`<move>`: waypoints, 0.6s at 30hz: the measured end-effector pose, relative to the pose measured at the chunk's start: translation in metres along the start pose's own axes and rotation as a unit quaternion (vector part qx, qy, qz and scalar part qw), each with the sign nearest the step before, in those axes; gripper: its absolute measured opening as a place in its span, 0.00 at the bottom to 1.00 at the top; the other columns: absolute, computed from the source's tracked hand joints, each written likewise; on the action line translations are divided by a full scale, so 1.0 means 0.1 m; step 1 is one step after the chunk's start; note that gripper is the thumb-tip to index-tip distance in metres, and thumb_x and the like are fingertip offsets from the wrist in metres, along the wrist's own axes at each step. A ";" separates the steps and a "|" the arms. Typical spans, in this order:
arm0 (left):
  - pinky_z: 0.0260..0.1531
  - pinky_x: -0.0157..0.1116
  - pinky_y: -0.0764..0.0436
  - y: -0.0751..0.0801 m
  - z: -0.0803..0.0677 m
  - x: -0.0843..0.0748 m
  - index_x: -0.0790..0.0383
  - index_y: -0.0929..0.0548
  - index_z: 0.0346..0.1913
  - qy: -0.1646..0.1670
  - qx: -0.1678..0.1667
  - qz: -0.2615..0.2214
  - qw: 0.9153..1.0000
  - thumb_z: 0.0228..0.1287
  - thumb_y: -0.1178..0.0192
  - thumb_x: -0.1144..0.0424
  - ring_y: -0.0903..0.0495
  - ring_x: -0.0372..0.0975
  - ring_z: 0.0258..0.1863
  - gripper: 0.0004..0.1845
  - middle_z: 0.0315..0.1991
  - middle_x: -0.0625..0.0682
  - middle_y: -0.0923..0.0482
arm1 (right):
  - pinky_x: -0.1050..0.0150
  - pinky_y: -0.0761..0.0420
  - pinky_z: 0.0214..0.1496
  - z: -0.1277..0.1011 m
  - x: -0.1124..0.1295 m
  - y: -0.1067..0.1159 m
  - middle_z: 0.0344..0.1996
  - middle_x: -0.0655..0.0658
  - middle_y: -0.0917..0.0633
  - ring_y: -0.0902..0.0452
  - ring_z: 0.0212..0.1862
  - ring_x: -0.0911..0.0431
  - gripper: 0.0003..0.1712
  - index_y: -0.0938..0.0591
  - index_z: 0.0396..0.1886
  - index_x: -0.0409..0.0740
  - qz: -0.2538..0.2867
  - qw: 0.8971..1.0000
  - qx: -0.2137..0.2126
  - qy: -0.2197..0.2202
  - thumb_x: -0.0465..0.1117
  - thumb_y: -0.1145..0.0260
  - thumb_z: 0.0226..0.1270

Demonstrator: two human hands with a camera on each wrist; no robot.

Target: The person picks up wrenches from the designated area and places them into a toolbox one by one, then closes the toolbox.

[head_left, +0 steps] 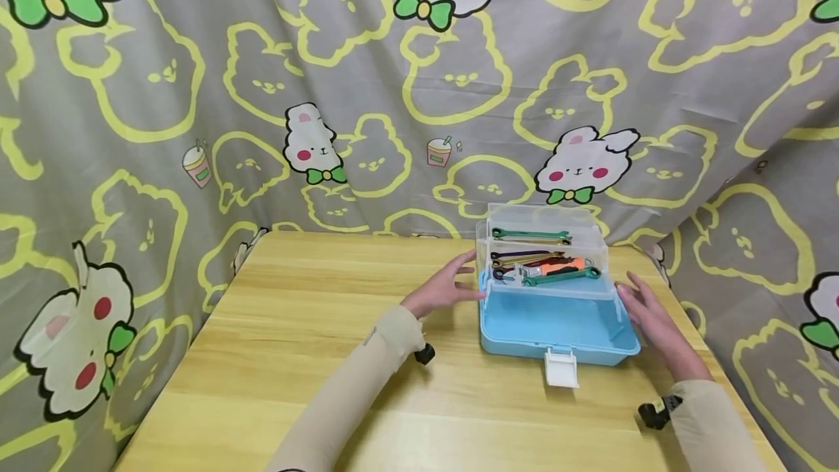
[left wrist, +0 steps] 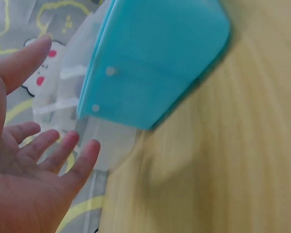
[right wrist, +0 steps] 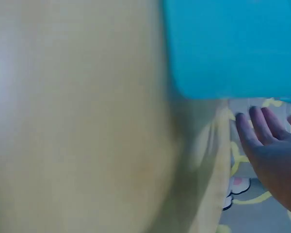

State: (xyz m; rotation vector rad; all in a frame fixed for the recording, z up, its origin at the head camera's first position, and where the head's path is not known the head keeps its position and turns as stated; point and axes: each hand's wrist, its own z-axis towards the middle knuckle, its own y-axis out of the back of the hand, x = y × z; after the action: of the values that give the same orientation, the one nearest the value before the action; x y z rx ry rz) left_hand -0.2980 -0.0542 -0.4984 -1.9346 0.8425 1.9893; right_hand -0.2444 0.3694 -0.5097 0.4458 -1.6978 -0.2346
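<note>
A light-blue toolbox (head_left: 557, 319) stands on the table with its see-through lid folded back and its trays raised. Wrenches lie in the clear trays, among them a green wrench (head_left: 562, 278) and an adjustable wrench (head_left: 565, 266) with an orange handle. The blue bottom compartment shows bare. My left hand (head_left: 446, 290) is at the box's left side, fingers spread; the left wrist view shows the fingers near the blue wall (left wrist: 155, 58). At the right side, my right hand (head_left: 650, 315) has its fingers extended by the rim. Whether either hand touches the box, I cannot tell.
A white latch (head_left: 561, 368) hangs down from the toolbox's front. The wooden table (head_left: 314, 312) runs left and forward of the box. Behind it hangs a grey curtain (head_left: 367, 93) with yellow bear outlines.
</note>
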 end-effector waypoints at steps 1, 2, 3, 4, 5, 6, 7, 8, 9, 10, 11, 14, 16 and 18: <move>0.71 0.53 0.28 0.01 0.04 0.00 0.41 0.51 0.84 -0.006 -0.008 0.004 1.000 0.64 0.26 0.55 0.41 0.59 0.79 0.54 0.85 0.45 0.52 | 0.29 0.55 0.79 0.04 0.03 0.00 0.82 0.27 0.62 0.64 0.81 0.28 0.50 0.76 0.83 0.47 0.012 1.000 -0.004 0.006 0.62 0.57 0.85; 0.72 0.53 0.28 0.02 0.09 0.01 0.43 0.51 0.85 -0.011 -0.019 0.014 1.000 0.64 0.26 0.55 0.40 0.57 0.79 0.54 0.84 0.45 0.51 | 0.29 0.56 0.79 0.09 0.05 -0.01 0.83 0.28 0.62 0.64 0.81 0.29 0.50 0.76 0.83 0.47 0.014 1.000 -0.007 0.011 0.61 0.56 0.85; 0.72 0.53 0.28 0.03 0.12 0.02 0.45 0.51 0.85 -0.017 -0.029 0.020 0.999 0.64 0.25 0.55 0.40 0.56 0.79 0.55 0.84 0.46 0.50 | 0.28 0.57 0.79 0.13 0.08 -0.02 0.83 0.29 0.63 0.66 0.81 0.29 0.51 0.76 0.83 0.48 0.014 1.000 -0.009 0.016 0.61 0.55 0.84; 0.72 0.54 0.29 0.03 0.16 0.03 0.48 0.51 0.85 -0.024 -0.039 0.024 0.999 0.63 0.25 0.55 0.40 0.56 0.79 0.55 0.84 0.48 0.50 | 0.28 0.57 0.79 0.17 0.11 -0.03 0.83 0.29 0.63 0.66 0.81 0.29 0.51 0.75 0.83 0.48 0.011 1.000 -0.010 0.019 0.61 0.54 0.84; 0.73 0.54 0.29 0.03 0.20 0.04 0.50 0.51 0.85 -0.028 -0.048 0.025 0.998 0.63 0.25 0.56 0.40 0.55 0.79 0.56 0.84 0.49 0.49 | 0.27 0.57 0.78 0.21 0.13 -0.05 0.83 0.29 0.64 0.67 0.81 0.28 0.52 0.75 0.83 0.49 0.008 1.000 -0.010 0.018 0.61 0.52 0.84; 0.73 0.54 0.30 0.03 0.23 0.05 0.51 0.51 0.85 -0.031 -0.056 0.028 0.998 0.62 0.24 0.57 0.41 0.55 0.79 0.56 0.84 0.50 0.48 | 0.25 0.57 0.77 0.25 0.15 -0.06 0.83 0.29 0.64 0.67 0.81 0.27 0.53 0.74 0.83 0.50 0.006 1.000 -0.010 0.017 0.61 0.50 0.83; 0.73 0.54 0.30 0.02 0.26 0.06 0.52 0.51 0.85 -0.031 -0.059 0.032 0.997 0.62 0.24 0.57 0.41 0.53 0.80 0.56 0.83 0.50 0.47 | 0.24 0.57 0.77 0.27 0.16 -0.09 0.83 0.28 0.64 0.67 0.81 0.27 0.53 0.74 0.84 0.50 0.004 1.000 -0.010 0.016 0.61 0.49 0.83; 0.74 0.54 0.31 0.01 0.27 0.06 0.52 0.51 0.85 -0.028 -0.059 0.033 0.997 0.61 0.23 0.57 0.41 0.51 0.80 0.57 0.83 0.50 0.46 | 0.24 0.56 0.76 0.29 0.17 -0.11 0.83 0.28 0.63 0.67 0.81 0.26 0.54 0.73 0.84 0.51 0.000 1.000 -0.011 0.013 0.61 0.47 0.82; 0.74 0.53 0.31 0.00 0.29 0.07 0.51 0.51 0.85 -0.025 -0.054 0.030 0.998 0.61 0.23 0.57 0.41 0.51 0.80 0.57 0.83 0.49 0.46 | 0.24 0.55 0.76 0.31 0.17 -0.12 0.82 0.27 0.63 0.66 0.81 0.26 0.55 0.72 0.84 0.51 -0.003 1.000 -0.012 0.011 0.61 0.45 0.81; 0.75 0.52 0.32 -0.02 0.30 0.06 0.50 0.51 0.85 -0.023 -0.046 0.032 0.998 0.61 0.23 0.56 0.41 0.50 0.80 0.57 0.83 0.49 0.46 | 0.23 0.54 0.76 0.32 0.16 -0.13 0.82 0.27 0.63 0.66 0.80 0.25 0.57 0.72 0.84 0.51 -0.009 1.000 -0.013 0.007 0.62 0.43 0.80; 0.75 0.51 0.32 -0.04 0.32 0.05 0.48 0.50 0.85 -0.021 -0.040 0.038 0.998 0.60 0.22 0.56 0.41 0.49 0.80 0.57 0.83 0.48 0.45 | 0.22 0.53 0.75 0.33 0.16 -0.14 0.82 0.27 0.64 0.66 0.80 0.25 0.58 0.71 0.84 0.51 -0.013 1.000 -0.013 0.002 0.62 0.42 0.79; 0.72 0.49 0.28 -0.10 0.35 0.00 0.42 0.48 0.84 -0.022 -0.027 0.057 0.998 0.58 0.21 0.55 0.36 0.46 0.77 0.57 0.81 0.45 0.42 | 0.21 0.54 0.74 0.34 0.15 -0.13 0.82 0.27 0.65 0.68 0.80 0.25 0.60 0.71 0.85 0.51 -0.021 1.000 -0.016 -0.005 0.63 0.40 0.77; 0.70 0.48 0.25 -0.13 0.36 -0.02 0.40 0.47 0.84 -0.023 -0.029 0.069 0.997 0.56 0.20 0.56 0.34 0.47 0.75 0.58 0.80 0.46 0.40 | 0.20 0.55 0.74 0.34 0.15 -0.13 0.82 0.28 0.66 0.69 0.80 0.25 0.59 0.70 0.85 0.51 -0.021 1.000 -0.016 -0.001 0.63 0.40 0.77; 0.66 0.46 0.22 -0.15 0.37 -0.04 0.41 0.46 0.84 -0.020 -0.035 0.075 0.996 0.56 0.20 0.58 0.31 0.48 0.73 0.58 0.80 0.47 0.40 | 0.20 0.57 0.74 0.34 0.16 -0.12 0.82 0.29 0.66 0.70 0.81 0.26 0.58 0.68 0.85 0.50 -0.019 1.000 -0.016 0.004 0.63 0.40 0.77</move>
State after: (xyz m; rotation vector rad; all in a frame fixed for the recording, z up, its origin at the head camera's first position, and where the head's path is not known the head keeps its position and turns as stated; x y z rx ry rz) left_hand -0.3201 -0.0207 -0.5001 -1.9138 0.9446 2.1620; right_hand -0.2781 0.3489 -0.5064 0.4558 -1.6772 -0.2878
